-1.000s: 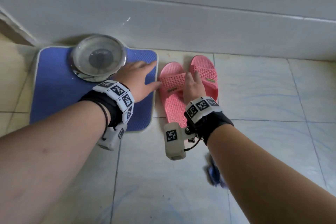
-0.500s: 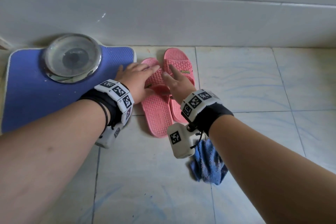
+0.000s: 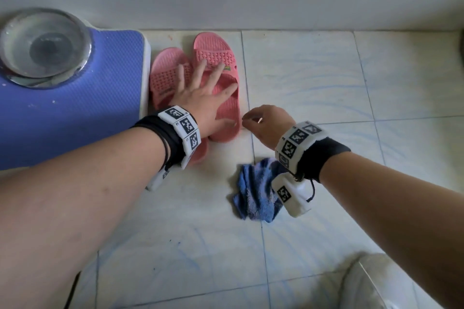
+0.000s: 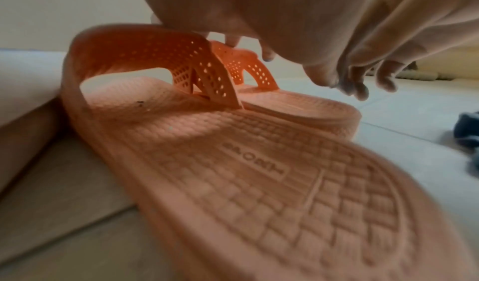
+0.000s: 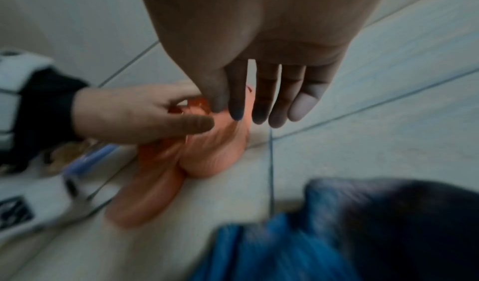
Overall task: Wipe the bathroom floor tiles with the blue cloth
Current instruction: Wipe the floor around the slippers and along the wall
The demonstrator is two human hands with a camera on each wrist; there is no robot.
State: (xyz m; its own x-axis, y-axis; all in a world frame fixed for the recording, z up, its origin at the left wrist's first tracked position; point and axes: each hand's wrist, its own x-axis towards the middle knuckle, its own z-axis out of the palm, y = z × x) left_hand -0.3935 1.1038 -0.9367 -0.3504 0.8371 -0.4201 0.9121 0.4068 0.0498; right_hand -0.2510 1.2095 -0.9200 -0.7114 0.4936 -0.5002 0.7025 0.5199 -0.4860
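With our left hand (image 3: pixel 200 100) spread flat on the pink slippers (image 3: pixel 221 78) and right hand (image 3: pixel 268 123) seemingly loose and empty, we risked shoving them onto the blue cloth (image 3: pixel 253 193).

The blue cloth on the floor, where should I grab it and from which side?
Take the blue cloth at its bunched, raised folds near the middle, coming straight down from above. It lies crumpled on the floor tiles, so the ridges give fingers something to pinch, and the flat edges do not. The right hand is nearest, open, holding nothing; the left hand rests on the pink slippers.
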